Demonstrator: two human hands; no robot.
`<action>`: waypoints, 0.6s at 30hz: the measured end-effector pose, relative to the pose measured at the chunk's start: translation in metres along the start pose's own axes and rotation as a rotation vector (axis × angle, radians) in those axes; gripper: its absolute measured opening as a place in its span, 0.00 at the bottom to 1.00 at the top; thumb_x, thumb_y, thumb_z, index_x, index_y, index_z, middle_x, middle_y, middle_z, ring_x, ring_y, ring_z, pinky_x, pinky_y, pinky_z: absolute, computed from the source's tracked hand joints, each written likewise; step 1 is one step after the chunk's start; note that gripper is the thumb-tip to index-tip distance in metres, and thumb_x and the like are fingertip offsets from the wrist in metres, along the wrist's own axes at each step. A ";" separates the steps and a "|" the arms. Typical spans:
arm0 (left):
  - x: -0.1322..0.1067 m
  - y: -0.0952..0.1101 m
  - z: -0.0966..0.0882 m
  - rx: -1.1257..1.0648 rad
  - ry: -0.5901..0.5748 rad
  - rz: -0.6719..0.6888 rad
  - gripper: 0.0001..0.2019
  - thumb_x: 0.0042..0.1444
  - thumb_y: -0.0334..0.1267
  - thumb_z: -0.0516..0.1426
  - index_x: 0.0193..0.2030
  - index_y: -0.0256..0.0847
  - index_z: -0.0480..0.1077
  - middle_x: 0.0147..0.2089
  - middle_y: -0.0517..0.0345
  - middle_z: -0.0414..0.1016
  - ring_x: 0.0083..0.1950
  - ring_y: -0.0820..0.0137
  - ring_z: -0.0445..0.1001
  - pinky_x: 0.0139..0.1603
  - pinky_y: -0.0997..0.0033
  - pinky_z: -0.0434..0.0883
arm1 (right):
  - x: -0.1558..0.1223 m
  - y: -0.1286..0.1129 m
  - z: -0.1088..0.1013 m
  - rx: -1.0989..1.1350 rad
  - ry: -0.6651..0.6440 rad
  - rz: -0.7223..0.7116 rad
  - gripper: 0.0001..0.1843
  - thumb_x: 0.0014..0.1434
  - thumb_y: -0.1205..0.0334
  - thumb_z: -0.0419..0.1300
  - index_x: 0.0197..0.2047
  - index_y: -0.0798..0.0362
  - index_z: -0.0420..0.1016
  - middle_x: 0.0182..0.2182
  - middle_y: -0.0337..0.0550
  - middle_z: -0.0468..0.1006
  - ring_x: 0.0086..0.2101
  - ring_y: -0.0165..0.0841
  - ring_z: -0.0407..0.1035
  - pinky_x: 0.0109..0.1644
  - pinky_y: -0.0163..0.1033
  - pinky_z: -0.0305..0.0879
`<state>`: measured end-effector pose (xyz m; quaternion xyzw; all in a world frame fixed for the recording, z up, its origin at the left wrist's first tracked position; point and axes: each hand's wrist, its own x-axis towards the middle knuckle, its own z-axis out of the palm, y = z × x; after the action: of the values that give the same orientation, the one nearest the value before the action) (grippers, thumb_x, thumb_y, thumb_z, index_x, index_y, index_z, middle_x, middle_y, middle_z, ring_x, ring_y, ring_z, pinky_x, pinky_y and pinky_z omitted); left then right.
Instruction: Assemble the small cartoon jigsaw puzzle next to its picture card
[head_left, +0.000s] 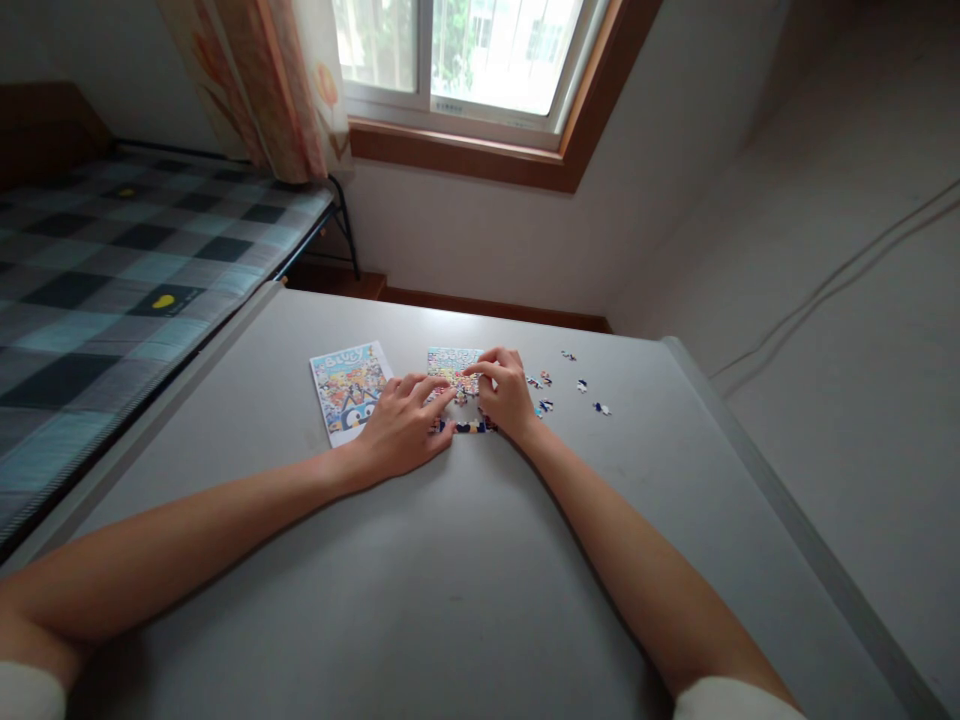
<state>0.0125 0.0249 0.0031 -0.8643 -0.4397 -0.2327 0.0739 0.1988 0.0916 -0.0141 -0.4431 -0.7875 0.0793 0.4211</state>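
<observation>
your puzzle (pixel 444 362) lies flat on the table (pixel 450 570), your left hand (pixel 401 425) has fingers kinda spread over its left side, right hand (pixel 507 395) curled over the right, can't tell if that one's pinching anything

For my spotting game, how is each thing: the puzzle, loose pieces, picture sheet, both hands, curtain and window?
Puzzle: partly put together, with a gap
Loose pieces: scattered
Picture sheet: flat, partly covered
Left hand: fingers spread, at the puzzle
Right hand: fingers bent, over the puzzle
Curtain: drawn aside
Window: cannot tell whether open or shut
</observation>
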 end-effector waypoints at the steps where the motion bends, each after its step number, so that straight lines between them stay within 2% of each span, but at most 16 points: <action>1: -0.001 0.000 0.000 -0.004 0.017 0.019 0.16 0.59 0.41 0.53 0.52 0.42 0.70 0.51 0.49 0.73 0.52 0.57 0.67 0.49 0.55 0.64 | 0.000 0.000 0.000 0.006 0.001 -0.001 0.18 0.55 0.77 0.52 0.31 0.47 0.80 0.32 0.44 0.71 0.39 0.37 0.62 0.48 0.47 0.62; 4: -0.003 -0.001 0.001 -0.024 0.003 0.069 0.13 0.61 0.41 0.51 0.47 0.42 0.73 0.36 0.53 0.77 0.38 0.64 0.73 0.39 0.63 0.67 | 0.000 0.000 -0.001 0.013 0.001 -0.008 0.18 0.55 0.76 0.52 0.30 0.48 0.80 0.32 0.44 0.71 0.39 0.37 0.62 0.48 0.46 0.61; 6: -0.004 -0.001 0.002 -0.013 -0.021 0.044 0.14 0.61 0.43 0.50 0.45 0.42 0.74 0.26 0.57 0.76 0.27 0.67 0.72 0.30 0.68 0.65 | 0.000 0.000 -0.001 0.006 0.000 -0.012 0.18 0.56 0.76 0.52 0.29 0.48 0.80 0.32 0.44 0.71 0.39 0.37 0.62 0.47 0.46 0.61; 8: -0.005 -0.001 0.002 0.012 -0.030 0.007 0.15 0.61 0.44 0.50 0.44 0.42 0.75 0.22 0.58 0.75 0.22 0.68 0.71 0.25 0.71 0.62 | 0.000 0.000 -0.001 -0.002 -0.012 -0.012 0.18 0.55 0.76 0.53 0.29 0.48 0.80 0.32 0.44 0.71 0.39 0.37 0.62 0.47 0.45 0.61; 14: -0.006 -0.001 0.003 0.018 -0.043 0.012 0.14 0.61 0.44 0.50 0.37 0.43 0.77 0.21 0.57 0.75 0.21 0.68 0.72 0.24 0.72 0.61 | -0.002 -0.002 -0.002 -0.033 -0.151 -0.109 0.19 0.55 0.77 0.54 0.32 0.44 0.82 0.35 0.42 0.74 0.42 0.37 0.61 0.48 0.47 0.58; 18: -0.007 -0.002 0.006 -0.018 -0.046 0.072 0.14 0.61 0.43 0.50 0.38 0.45 0.77 0.20 0.58 0.74 0.20 0.69 0.72 0.23 0.73 0.61 | -0.003 -0.005 -0.004 -0.058 -0.238 -0.180 0.21 0.54 0.77 0.55 0.35 0.40 0.82 0.37 0.41 0.74 0.43 0.37 0.60 0.50 0.46 0.56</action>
<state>0.0098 0.0230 -0.0053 -0.8853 -0.4079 -0.2139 0.0641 0.1995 0.0855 -0.0104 -0.3700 -0.8704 0.0704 0.3170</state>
